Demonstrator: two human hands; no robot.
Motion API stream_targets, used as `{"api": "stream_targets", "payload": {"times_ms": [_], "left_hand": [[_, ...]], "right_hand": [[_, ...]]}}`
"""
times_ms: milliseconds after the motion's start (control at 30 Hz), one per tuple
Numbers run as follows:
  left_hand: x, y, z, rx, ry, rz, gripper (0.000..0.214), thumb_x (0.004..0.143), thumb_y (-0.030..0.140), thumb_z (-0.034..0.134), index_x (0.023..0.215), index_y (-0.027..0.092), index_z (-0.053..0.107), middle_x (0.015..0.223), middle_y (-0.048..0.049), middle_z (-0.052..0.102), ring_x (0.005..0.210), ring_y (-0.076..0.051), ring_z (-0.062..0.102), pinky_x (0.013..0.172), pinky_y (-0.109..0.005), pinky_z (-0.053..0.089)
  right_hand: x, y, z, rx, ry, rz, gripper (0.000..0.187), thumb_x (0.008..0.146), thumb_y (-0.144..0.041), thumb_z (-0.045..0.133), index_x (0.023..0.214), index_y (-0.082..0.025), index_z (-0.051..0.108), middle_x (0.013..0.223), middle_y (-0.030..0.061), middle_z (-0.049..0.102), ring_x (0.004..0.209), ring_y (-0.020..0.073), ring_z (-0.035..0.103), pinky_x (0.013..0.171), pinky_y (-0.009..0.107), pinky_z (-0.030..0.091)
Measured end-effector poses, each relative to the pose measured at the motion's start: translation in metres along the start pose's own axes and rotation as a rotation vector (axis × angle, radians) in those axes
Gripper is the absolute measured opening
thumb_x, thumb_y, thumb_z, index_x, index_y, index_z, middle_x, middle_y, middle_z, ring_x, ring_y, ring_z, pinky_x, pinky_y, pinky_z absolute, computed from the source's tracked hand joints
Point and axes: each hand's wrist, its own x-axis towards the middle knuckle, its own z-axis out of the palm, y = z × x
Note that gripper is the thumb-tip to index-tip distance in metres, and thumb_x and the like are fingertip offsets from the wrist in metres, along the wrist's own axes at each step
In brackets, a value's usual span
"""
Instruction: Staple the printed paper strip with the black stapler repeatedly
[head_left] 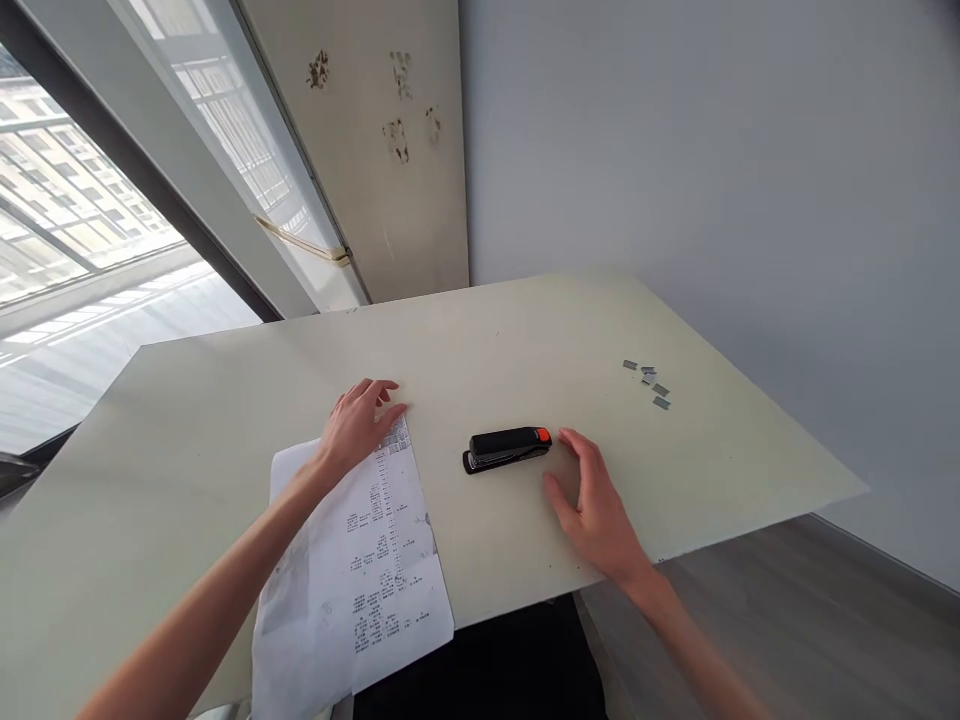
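A black stapler (504, 446) with an orange-red patch at its right end lies on the pale table (480, 350). Just right of it is my right hand (596, 505), thumb and fingers apart around a gap, holding nothing. Printed sheets of paper (360, 560) lie to the left, their lower end reaching over the table's near edge. Across their top edge rests my left hand (360, 420), fingers loosely spread and thumb out near the upper right corner. My left forearm covers part of the sheets.
Several small grey staple strips (660, 390) lie scattered at the table's right side. Behind the table stand a grey wall (675, 150) and a white fridge-like cabinet (397, 200) with brown marks. A window (67, 180) is at the left. My dark-clothed lap (487, 660) shows below the near edge.
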Motion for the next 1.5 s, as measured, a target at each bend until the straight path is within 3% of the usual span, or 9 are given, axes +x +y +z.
{"api": "stream_targets", "payload": {"times_ms": [167, 400, 833, 933, 1100, 1200, 1300, 1400, 1500], "left_hand": [[0.042, 0.013, 0.013, -0.014, -0.032, -0.075, 0.037, 0.095, 0.052, 0.06, 0.116, 0.022, 0.068, 0.11, -0.0066, 0.071, 0.097, -0.025, 0.067, 0.095, -0.04, 0.05], [0.052, 0.014, 0.023, -0.032, 0.0, -0.101, 0.024, 0.094, 0.043, 0.061, 0.093, 0.022, 0.074, 0.108, -0.0071, 0.07, 0.094, -0.024, 0.066, 0.097, -0.041, 0.048], [0.018, 0.004, 0.015, -0.189, 0.113, -0.04, 0.024, 0.1, 0.041, 0.051, 0.095, 0.022, 0.065, 0.1, -0.0055, 0.074, 0.088, -0.023, 0.068, 0.077, -0.034, 0.051], [0.012, -0.003, 0.01, -0.182, 0.092, 0.001, 0.022, 0.098, 0.041, 0.055, 0.096, 0.022, 0.067, 0.103, -0.0063, 0.073, 0.094, -0.025, 0.067, 0.084, -0.039, 0.053], [-0.03, -0.033, -0.005, -0.152, 0.093, 0.089, 0.034, 0.098, 0.051, 0.056, 0.115, 0.024, 0.068, 0.128, -0.0091, 0.069, 0.127, -0.033, 0.055, 0.112, -0.053, 0.043], [-0.078, -0.063, -0.013, -0.055, 0.103, 0.163, 0.049, 0.102, 0.062, 0.049, 0.136, 0.028, 0.059, 0.149, -0.0088, 0.058, 0.145, -0.035, 0.042, 0.118, -0.058, 0.038], [-0.122, -0.089, -0.012, 0.012, 0.118, 0.126, 0.056, 0.103, 0.063, 0.047, 0.15, 0.033, 0.046, 0.163, -0.0061, 0.046, 0.154, -0.036, 0.033, 0.12, -0.061, 0.035], [-0.148, -0.1, -0.004, 0.054, 0.146, 0.103, 0.056, 0.105, 0.059, 0.045, 0.154, 0.033, 0.042, 0.167, -0.0059, 0.042, 0.155, -0.036, 0.033, 0.12, -0.06, 0.037], [-0.153, -0.099, 0.002, 0.086, 0.17, 0.072, 0.054, 0.106, 0.055, 0.044, 0.154, 0.031, 0.043, 0.166, -0.0061, 0.043, 0.155, -0.034, 0.035, 0.121, -0.058, 0.036]], "right_hand": [[0.002, 0.001, 0.0, 0.031, 0.019, 0.018, 0.053, 0.106, -0.041, 0.046, 0.156, -0.033, 0.032, 0.159, 0.0099, 0.045, 0.148, 0.0292, 0.045, 0.12, 0.057, 0.044], [0.004, 0.0, 0.0, 0.012, 0.026, 0.001, 0.049, 0.106, -0.04, 0.045, 0.154, -0.033, 0.037, 0.157, 0.009, 0.047, 0.148, 0.0288, 0.045, 0.121, 0.055, 0.044], [0.001, 0.004, 0.005, 0.027, 0.086, 0.019, 0.044, 0.104, -0.043, 0.052, 0.146, -0.031, 0.05, 0.15, 0.0087, 0.055, 0.141, 0.0299, 0.052, 0.115, 0.056, 0.048], [-0.001, 0.0, 0.006, 0.04, 0.11, 0.034, 0.038, 0.104, -0.044, 0.053, 0.14, -0.031, 0.055, 0.146, 0.0085, 0.059, 0.135, 0.0299, 0.057, 0.109, 0.055, 0.052], [0.017, -0.012, -0.012, 0.058, 0.126, 0.03, 0.033, 0.104, -0.049, 0.052, 0.129, -0.031, 0.064, 0.14, 0.01, 0.065, 0.122, 0.0299, 0.065, 0.073, 0.038, 0.062], [0.055, -0.026, -0.023, 0.0, -0.009, -0.037, 0.036, 0.104, -0.054, 0.051, 0.126, -0.031, 0.068, 0.143, 0.009, 0.064, 0.124, 0.0305, 0.064, 0.068, 0.035, 0.061], [0.105, -0.049, -0.011, -0.086, -0.299, -0.072, 0.051, 0.103, -0.063, 0.047, 0.143, -0.034, 0.06, 0.159, 0.005, 0.052, 0.139, 0.0312, 0.056, 0.092, 0.043, 0.062], [0.153, -0.073, 0.031, -0.232, -0.638, -0.179, 0.073, 0.101, -0.073, 0.042, 0.161, -0.031, 0.044, 0.175, 0.003, 0.026, 0.16, 0.0325, 0.027, 0.127, 0.053, 0.032], [0.185, -0.088, 0.082, -0.373, -0.884, -0.284, 0.092, 0.097, -0.083, 0.033, 0.169, -0.026, 0.026, 0.178, 0.0036, 0.004, 0.164, 0.031, 0.001, 0.133, 0.054, 0.008]]}}
